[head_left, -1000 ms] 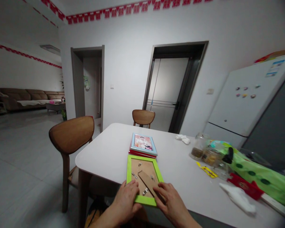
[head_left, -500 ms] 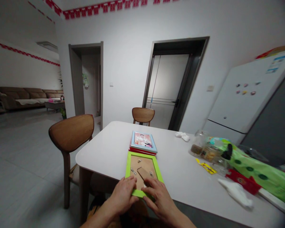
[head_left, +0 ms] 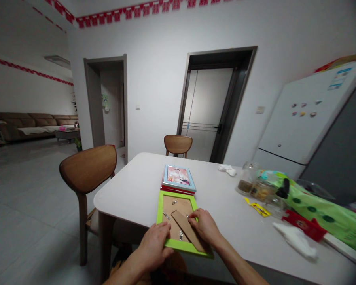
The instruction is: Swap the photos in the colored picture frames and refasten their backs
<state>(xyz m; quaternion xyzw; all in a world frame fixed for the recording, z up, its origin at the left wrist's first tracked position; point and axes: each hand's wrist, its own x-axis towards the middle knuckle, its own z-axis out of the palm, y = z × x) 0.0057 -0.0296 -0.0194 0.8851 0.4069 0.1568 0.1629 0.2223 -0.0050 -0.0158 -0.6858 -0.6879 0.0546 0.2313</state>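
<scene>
A green picture frame (head_left: 185, 247) lies back side up at the table's near edge, its brown backing board (head_left: 170, 206) showing with a slanted stand flap and several metal clips. My left hand (head_left: 156, 243) grips the frame's lower left corner, thumb below and fingers on the rim. On the right side, my right hand (head_left: 204, 226) has its fingertips pinched together at the right clip, which they mostly cover. Just beyond the green frame, a light blue frame (head_left: 191, 178) with a photo rests on top of a red one.
The white table (head_left: 222, 209) holds glass jars (head_left: 245, 182), a yellow packet (head_left: 261, 209), a green bag (head_left: 320, 211), a red item (head_left: 304, 225) and white tissues (head_left: 295, 239) at the right. Wooden chairs (head_left: 89, 168) stand left and behind.
My right hand has moved up and right, from the bottom clip to the right clip. The bottom clip and the lower part of the stand flap are now uncovered. My left hand stays put.
</scene>
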